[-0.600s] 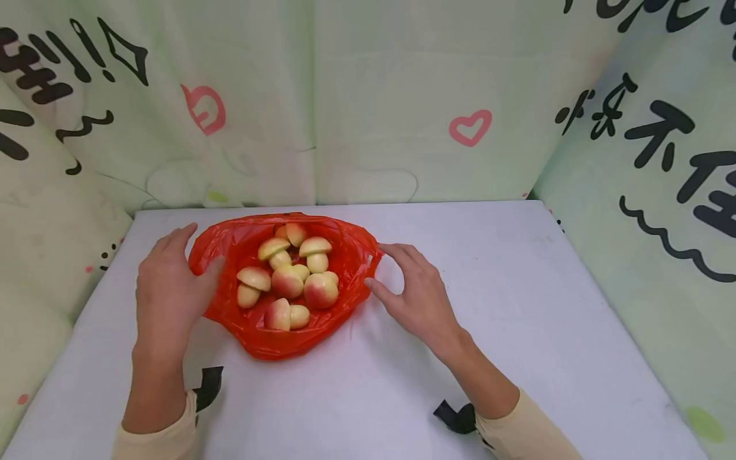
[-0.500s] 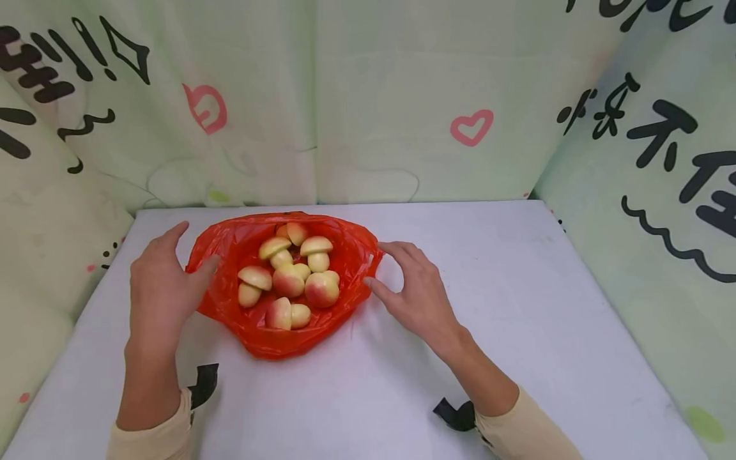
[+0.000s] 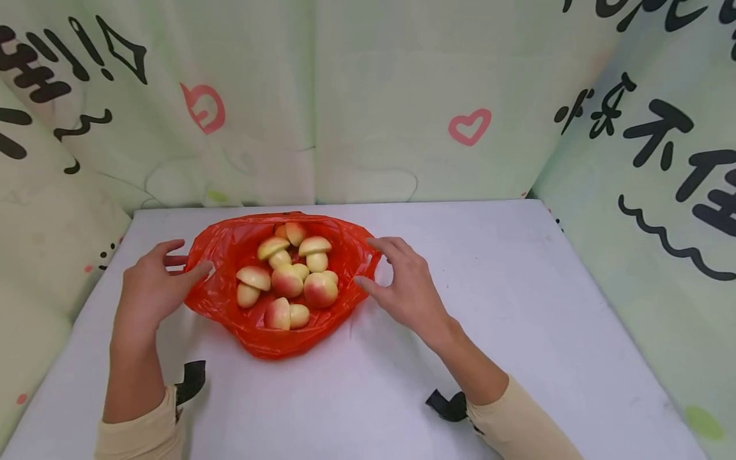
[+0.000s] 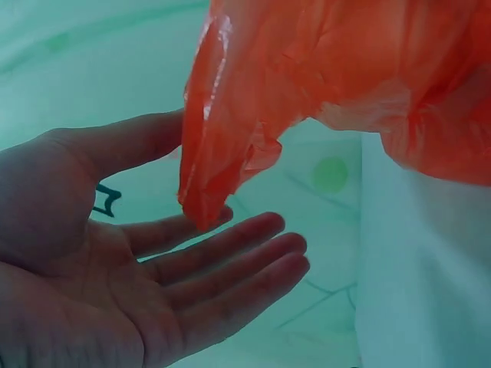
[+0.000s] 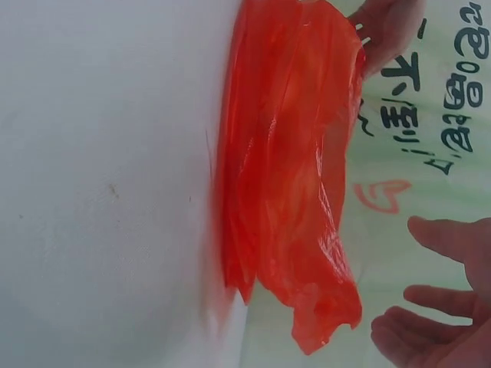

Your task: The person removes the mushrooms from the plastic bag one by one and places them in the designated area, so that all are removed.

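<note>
A red plastic bag [image 3: 276, 345] lies spread wide on the table, with several mushroom-shaped pieces, cream and reddish, such as one piece [image 3: 321, 291], inside it. At the bag's left edge is my left hand [image 3: 152, 287]; in the left wrist view this hand [image 4: 153, 261] has its fingers extended, with a hanging flap of the bag [image 4: 207, 153] between thumb and fingers. My right hand [image 3: 408, 291] is at the bag's right edge, thumb and fingers apart. In the right wrist view the right hand [image 5: 445, 299] shows relaxed fingers beside the bag [image 5: 291, 153], not gripping it.
A white table [image 3: 517, 319] carries the bag. Behind it and at both sides hangs a pale green cloth [image 3: 391, 76] with black writing and pink hearts. Black straps [image 3: 192, 381] stick out at both sleeves.
My left hand has moved left and slightly down around the bag's left edge, its fingers lowered. The right hand has shifted slightly left over the bag's right edge. The bag's left edge spreads further left.
</note>
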A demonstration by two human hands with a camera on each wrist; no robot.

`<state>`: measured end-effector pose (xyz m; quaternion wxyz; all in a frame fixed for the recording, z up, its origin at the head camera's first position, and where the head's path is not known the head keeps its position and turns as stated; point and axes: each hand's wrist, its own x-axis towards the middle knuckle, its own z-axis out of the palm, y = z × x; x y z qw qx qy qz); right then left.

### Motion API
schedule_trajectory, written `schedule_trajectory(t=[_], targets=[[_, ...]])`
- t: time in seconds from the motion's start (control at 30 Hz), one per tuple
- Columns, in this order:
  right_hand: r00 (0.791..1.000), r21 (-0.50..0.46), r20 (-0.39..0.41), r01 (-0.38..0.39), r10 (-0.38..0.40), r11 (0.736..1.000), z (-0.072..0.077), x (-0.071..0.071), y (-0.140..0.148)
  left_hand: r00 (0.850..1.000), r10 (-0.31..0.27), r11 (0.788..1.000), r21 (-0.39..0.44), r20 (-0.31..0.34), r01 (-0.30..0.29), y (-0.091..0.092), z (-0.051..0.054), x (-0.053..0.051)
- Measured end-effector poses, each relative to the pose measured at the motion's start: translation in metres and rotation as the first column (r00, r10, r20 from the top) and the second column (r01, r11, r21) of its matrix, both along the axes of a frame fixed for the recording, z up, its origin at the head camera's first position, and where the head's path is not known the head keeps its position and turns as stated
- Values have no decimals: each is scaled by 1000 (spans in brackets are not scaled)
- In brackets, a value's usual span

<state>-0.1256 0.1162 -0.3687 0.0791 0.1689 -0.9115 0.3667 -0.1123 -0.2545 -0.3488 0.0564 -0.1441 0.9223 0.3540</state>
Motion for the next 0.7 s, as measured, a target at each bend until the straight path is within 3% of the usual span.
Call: schedule_trajectory(t=[0.13,0.23,0.33,0.57,0.7], targets=[[999,-14,21,-33,33,999,-1,-6,-6,994,12,996,86,109,-22,-8,-4,-2],[997,-34,50,-63,65,997,-1,-8,-12,975,16,984,172,222,-56,-12,-7,-5],[993,-59,69,-93,97,994,-2,-10,-17,959,-2,970,235,283,-67,-14,-10,-8],[988,-54,90,-121,126,991,-4,-13,-27,962,-51,953,301,267,-33,-19,-19,-16],[983,-57,122,-129,135,990,-7,-15,-31,964,-75,929,370,256,-26,-21,-24,-18]])
